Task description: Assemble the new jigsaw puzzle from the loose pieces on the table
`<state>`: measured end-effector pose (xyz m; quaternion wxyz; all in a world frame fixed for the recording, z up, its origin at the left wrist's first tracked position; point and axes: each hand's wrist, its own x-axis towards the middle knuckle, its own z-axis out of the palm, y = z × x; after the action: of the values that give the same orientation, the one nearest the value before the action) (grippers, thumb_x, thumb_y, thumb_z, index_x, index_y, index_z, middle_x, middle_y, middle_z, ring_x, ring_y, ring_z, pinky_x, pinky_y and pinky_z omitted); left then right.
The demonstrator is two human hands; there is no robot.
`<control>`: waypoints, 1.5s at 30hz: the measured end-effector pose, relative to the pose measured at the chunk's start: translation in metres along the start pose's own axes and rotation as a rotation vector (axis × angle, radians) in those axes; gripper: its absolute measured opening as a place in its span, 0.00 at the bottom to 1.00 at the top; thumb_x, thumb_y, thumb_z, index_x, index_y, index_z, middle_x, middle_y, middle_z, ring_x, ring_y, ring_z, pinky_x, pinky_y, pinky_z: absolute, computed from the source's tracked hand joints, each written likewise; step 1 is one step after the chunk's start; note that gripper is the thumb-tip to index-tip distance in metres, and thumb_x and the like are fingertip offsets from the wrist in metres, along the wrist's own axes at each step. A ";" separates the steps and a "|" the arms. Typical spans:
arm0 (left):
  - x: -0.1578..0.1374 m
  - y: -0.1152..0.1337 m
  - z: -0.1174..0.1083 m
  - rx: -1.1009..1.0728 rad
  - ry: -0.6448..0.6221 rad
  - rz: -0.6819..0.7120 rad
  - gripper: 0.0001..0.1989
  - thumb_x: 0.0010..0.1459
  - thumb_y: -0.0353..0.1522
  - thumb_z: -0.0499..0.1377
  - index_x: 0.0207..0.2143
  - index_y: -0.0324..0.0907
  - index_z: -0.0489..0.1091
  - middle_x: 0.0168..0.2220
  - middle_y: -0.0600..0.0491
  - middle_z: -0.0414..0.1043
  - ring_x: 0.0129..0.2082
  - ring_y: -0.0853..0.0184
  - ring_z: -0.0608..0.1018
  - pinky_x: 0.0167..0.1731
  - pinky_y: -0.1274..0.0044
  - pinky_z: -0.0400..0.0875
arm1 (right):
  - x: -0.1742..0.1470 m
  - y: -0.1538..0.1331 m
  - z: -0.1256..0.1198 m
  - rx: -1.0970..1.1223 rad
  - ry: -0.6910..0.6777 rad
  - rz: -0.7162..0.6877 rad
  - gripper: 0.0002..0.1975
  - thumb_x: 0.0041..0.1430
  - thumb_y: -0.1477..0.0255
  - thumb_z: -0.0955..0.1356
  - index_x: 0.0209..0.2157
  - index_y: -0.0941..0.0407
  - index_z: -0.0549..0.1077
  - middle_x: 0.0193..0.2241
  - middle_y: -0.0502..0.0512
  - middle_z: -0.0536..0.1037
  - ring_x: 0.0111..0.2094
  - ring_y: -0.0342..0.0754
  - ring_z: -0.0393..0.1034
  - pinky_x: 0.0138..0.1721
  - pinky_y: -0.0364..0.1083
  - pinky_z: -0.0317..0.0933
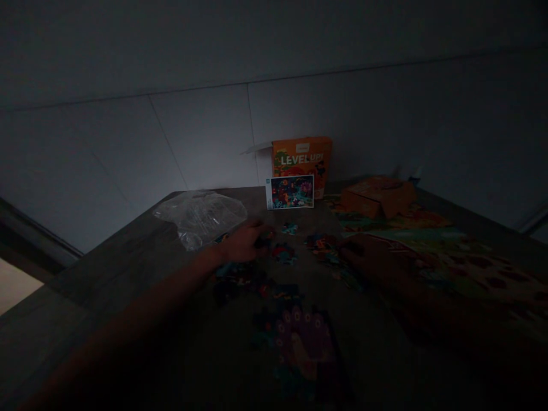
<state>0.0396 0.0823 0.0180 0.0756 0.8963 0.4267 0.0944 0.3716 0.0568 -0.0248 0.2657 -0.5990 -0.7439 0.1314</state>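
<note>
The scene is very dim. My left hand [246,242] is closed, with its fingertips pinched at a dark puzzle piece [268,234]. Under that wrist lies a heap of loose puzzle pieces [240,275]. My right hand [370,256] is at the right side of a second heap of puzzle pieces [323,246]; its fingers are too dark to make out. Between the hands lie a red and teal puzzle piece [284,253] and a pale teal puzzle piece [289,228]. Nearer to me is a joined puzzle section [306,342] showing a purple peacock.
A picture card [291,192] leans against an orange "LEVEL UP!" box [302,155] by the wall. A clear plastic bag [203,216] lies at the back left. On the right, another orange box [379,196] rests on a large colourful puzzle [466,260].
</note>
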 end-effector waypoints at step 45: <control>-0.001 -0.019 -0.011 0.169 -0.135 -0.108 0.21 0.56 0.45 0.63 0.42 0.38 0.73 0.42 0.43 0.75 0.45 0.54 0.77 0.47 0.70 0.67 | 0.000 -0.007 -0.006 -0.047 -0.021 0.024 0.10 0.60 0.70 0.65 0.38 0.55 0.79 0.39 0.58 0.80 0.39 0.54 0.75 0.41 0.50 0.66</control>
<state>0.0221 0.0943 0.0241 0.0335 0.8795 0.4747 -0.0065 0.3693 0.0542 -0.0169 0.2425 -0.6125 -0.7422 0.1234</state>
